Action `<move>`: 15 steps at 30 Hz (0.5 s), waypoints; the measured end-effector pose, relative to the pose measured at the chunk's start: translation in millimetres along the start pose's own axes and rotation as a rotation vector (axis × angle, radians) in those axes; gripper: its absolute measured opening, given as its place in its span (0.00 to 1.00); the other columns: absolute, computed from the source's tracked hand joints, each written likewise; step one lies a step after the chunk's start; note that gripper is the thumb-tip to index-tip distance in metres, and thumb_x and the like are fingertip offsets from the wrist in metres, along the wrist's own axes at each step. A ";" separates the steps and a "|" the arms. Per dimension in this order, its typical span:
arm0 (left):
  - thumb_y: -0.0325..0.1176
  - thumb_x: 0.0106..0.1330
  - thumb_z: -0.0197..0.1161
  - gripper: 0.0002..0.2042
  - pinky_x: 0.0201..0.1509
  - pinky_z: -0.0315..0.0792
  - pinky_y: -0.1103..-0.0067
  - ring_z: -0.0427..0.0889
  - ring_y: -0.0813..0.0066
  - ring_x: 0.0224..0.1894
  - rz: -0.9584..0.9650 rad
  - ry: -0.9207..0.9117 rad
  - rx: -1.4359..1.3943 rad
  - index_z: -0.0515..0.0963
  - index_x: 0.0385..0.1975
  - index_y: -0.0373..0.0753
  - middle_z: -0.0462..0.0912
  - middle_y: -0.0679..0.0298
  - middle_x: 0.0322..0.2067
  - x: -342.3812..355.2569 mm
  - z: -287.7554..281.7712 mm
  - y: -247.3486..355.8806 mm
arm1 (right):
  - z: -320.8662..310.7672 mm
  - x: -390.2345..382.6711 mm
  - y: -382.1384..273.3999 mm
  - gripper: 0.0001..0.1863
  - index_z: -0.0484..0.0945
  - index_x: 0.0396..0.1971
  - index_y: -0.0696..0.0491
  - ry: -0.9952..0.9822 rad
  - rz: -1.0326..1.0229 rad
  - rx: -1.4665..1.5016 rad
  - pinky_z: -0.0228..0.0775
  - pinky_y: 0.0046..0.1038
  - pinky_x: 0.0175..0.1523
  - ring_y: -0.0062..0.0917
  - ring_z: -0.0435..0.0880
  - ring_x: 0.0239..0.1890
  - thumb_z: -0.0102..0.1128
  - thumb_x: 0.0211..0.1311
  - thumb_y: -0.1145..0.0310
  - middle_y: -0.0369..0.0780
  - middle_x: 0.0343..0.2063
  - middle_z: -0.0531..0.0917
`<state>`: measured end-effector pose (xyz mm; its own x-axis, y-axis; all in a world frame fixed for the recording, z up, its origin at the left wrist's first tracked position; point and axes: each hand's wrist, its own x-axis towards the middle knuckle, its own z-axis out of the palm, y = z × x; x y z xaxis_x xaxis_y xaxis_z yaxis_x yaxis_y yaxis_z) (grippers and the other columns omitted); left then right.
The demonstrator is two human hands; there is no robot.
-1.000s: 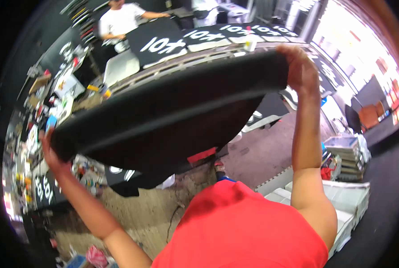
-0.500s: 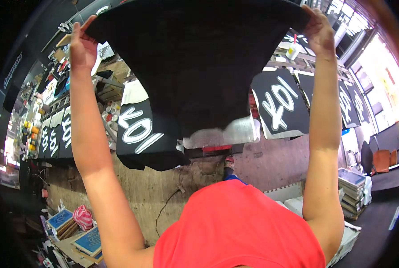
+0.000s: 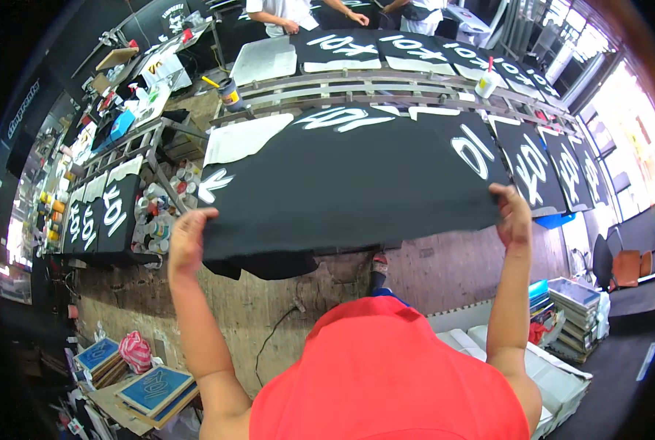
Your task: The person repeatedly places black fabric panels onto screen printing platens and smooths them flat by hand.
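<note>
A black fabric panel [image 3: 349, 191] hangs stretched between my hands, its near edge slightly bowed. My left hand [image 3: 188, 238] pinches its near left corner. At the opposite near corner, my right hand [image 3: 514, 220] grips the cloth between thumb and fingers. The panel lies across the bench in front of me and partly covers black panels with white lettering, such as the printed panel [image 3: 474, 150] on the right. A pale board [image 3: 243, 139] shows past its left end.
Metal rails [image 3: 371, 88] run behind the bench, bearing a white bottle [image 3: 487, 84] and a dark tub [image 3: 230, 95]. Co-workers, one in a white sleeve [image 3: 268, 7], stand beyond more printed panels. Framed screens [image 3: 155, 392] lie low left; stacked frames [image 3: 573, 304] stand right.
Both hands have come down and nearer to me with the black fabric panel. It was held up high and now spreads low over the bench, revealing the rails and co-workers behind.
</note>
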<state>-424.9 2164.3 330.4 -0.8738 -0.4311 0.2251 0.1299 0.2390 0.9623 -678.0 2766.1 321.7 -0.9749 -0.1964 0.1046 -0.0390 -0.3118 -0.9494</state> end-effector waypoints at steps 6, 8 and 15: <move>0.40 0.70 0.65 0.13 0.40 0.73 0.83 0.78 0.85 0.34 -0.542 -0.167 -0.166 0.84 0.44 0.38 0.84 0.71 0.36 -69.9 10.2 -87.1 | -30.4 -68.3 76.2 0.19 0.82 0.42 0.63 0.035 0.414 0.068 0.76 0.32 0.52 0.29 0.85 0.42 0.57 0.72 0.59 0.45 0.39 0.86; 0.40 0.68 0.67 0.13 0.41 0.73 0.83 0.78 0.85 0.35 -0.687 -0.194 -0.164 0.84 0.45 0.39 0.83 0.72 0.37 -90.4 9.5 -104.4 | -36.1 -90.0 90.8 0.21 0.81 0.43 0.63 0.071 0.478 0.062 0.77 0.33 0.50 0.29 0.86 0.40 0.58 0.71 0.56 0.45 0.38 0.86; 0.35 0.66 0.70 0.11 0.45 0.77 0.79 0.82 0.82 0.40 -0.941 -0.269 -0.264 0.84 0.46 0.42 0.84 0.73 0.38 -153.1 7.4 -135.1 | -53.0 -150.8 113.1 0.22 0.80 0.43 0.62 0.163 0.744 -0.014 0.78 0.30 0.42 0.28 0.86 0.35 0.62 0.68 0.55 0.45 0.35 0.86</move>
<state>-312.1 2204.4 164.8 -0.7471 -0.1268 -0.6525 -0.5947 -0.3110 0.7414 -547.0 2809.7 182.8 -0.7653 -0.2100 -0.6084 0.6394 -0.1390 -0.7562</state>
